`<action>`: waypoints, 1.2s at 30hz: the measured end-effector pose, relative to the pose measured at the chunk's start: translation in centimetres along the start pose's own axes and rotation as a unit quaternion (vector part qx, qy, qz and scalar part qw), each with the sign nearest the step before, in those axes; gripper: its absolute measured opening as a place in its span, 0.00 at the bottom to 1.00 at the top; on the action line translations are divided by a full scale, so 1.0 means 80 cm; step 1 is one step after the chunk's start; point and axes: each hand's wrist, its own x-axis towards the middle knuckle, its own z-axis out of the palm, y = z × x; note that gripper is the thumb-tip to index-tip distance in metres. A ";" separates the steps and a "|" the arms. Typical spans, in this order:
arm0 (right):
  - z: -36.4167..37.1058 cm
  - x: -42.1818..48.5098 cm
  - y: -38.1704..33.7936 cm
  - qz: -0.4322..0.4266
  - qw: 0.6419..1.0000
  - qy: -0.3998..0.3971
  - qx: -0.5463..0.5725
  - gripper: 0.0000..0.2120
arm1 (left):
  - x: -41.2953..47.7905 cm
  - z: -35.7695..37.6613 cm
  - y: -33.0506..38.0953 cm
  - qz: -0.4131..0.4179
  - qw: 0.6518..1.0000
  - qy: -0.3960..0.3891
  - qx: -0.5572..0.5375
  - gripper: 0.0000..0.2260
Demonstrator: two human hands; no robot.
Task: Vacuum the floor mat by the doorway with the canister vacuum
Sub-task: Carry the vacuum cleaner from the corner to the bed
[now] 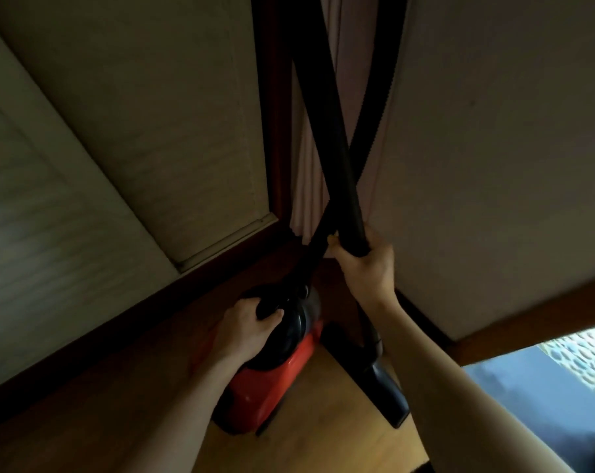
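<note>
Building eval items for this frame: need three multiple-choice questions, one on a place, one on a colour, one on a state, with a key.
1. Where is the floor head?
A) on the wood floor beside the vacuum
B) on the blue mat
C) on top of the vacuum

2. What colour is the vacuum's body?
A) blue
B) red
C) white

3. What is the right hand doing?
A) hanging open
B) gripping the vacuum's handle
C) gripping the wand

Key:
1 A, the head rests on bare wood next to the vacuum.
2 B, the shell under the black top is red.
3 C, its fingers wrap the wand, while the left hand holds the handle.
</note>
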 end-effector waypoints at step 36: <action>-0.005 -0.058 -0.670 -0.051 0.982 -0.172 0.066 0.09 | -0.353 -0.540 0.382 -0.038 0.981 0.186 -0.032 0.11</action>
